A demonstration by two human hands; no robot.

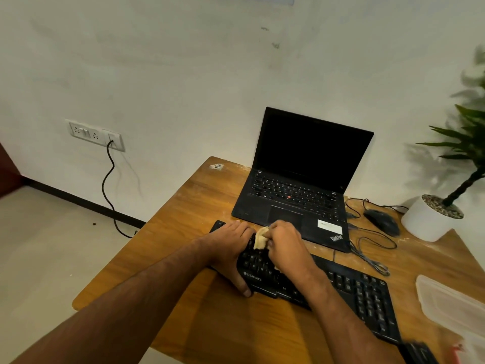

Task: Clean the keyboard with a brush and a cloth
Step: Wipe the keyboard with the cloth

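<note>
Fingers of the right hand [284, 244] curl tightly around a wad of pale yellow cloth [261, 237], pressing it onto the upper key rows of a black Zebronics keyboard [362, 292]. The left hand [231, 248] clasps the keyboard's left end, fingers draped over its far edge and thumb hooked against the near edge beside the brand label. The keyboard lies slantwise across a wooden table [168, 256] dusted with pale specks, its right end running toward the lower right corner of the view. Just behind the hands sits an open ThinkPad laptop [301, 179], its screen dark. To the laptop's right, a black wired mouse [381, 222] rests among loose cables, near a white pot [426, 222] holding a green plant. A clear plastic container [451, 306] sits at the table's right edge. On the wall at left, a black cord hangs from a switchboard [95, 135].
</note>
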